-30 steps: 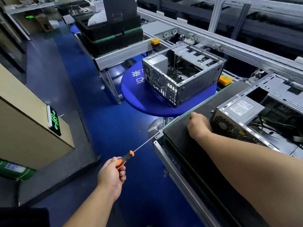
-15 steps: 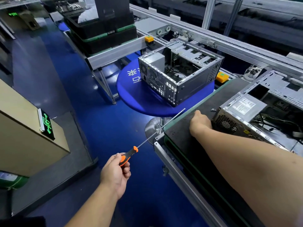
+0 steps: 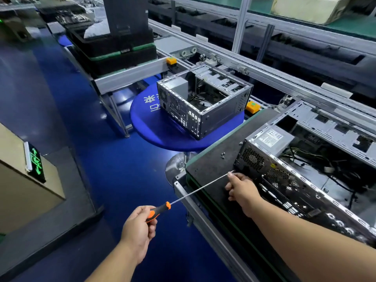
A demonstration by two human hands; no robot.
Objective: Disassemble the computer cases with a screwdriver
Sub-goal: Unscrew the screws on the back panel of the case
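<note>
Cardboard-coloured box [image 3: 26, 192] with a green-lit arrow sign [image 3: 35, 162] on its side sits at the far left on the dark floor platform. Right of it, near the bottom middle, the left hand [image 3: 138, 231] is curled tight around the orange-and-black handle of a long thin-shafted screwdriver [image 3: 195, 191], whose steel shaft slants up and to the right across the edge of a black work mat [image 3: 211, 159]. Farther off, in the middle, an open grey metal computer case [image 3: 203, 102] rests on a round blue table [image 3: 162, 129], well apart from both hands. A few small loose screws [image 3: 223, 155] lie on the mat. To the right, the right hand [image 3: 242, 189] has its fingertips pinched around the shaft close to the tip, just beside the rear panel of a second open silver computer case [image 3: 301, 163], which lies on the mat with its fan grilles facing the person. Whether the tip touches that panel cannot be told.
</note>
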